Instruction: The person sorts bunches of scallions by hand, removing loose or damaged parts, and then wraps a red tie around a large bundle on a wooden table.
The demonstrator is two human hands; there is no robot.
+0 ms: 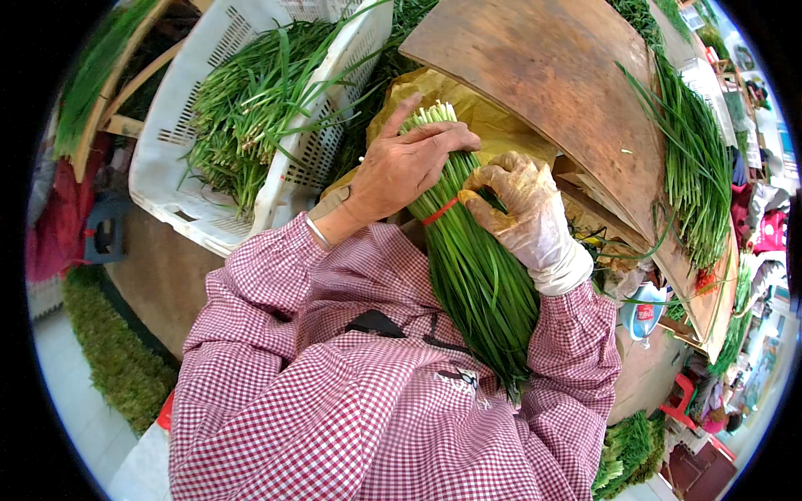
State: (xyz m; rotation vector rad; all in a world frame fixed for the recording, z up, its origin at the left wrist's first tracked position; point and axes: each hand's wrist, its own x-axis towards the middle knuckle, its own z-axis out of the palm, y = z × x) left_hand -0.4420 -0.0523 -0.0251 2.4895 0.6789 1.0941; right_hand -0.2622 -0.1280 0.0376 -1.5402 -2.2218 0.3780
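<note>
A long bunch of garlic chives (480, 275) rests against my chest, its pale cut ends up and its green leaves hanging toward my lap. A red band (440, 211) circles it below the cut ends. My bare left hand (408, 163) lies across the upper stems, the index finger stretched out and the other fingers bent over the bunch. On the right side, my right hand (520, 213) wears a stained, pale thin glove. Its thumb and fingers are curled in around some green leaves at the bunch's edge, beside the band.
A white slatted plastic crate (276, 196) at the left holds loose chives (242, 117). Ahead stands a brown wooden board (551, 67) with yellow plastic sheeting (401, 92) at its near edge. More chives (697, 167) lie along the board's right side. A blue stool (106, 230) stands far left.
</note>
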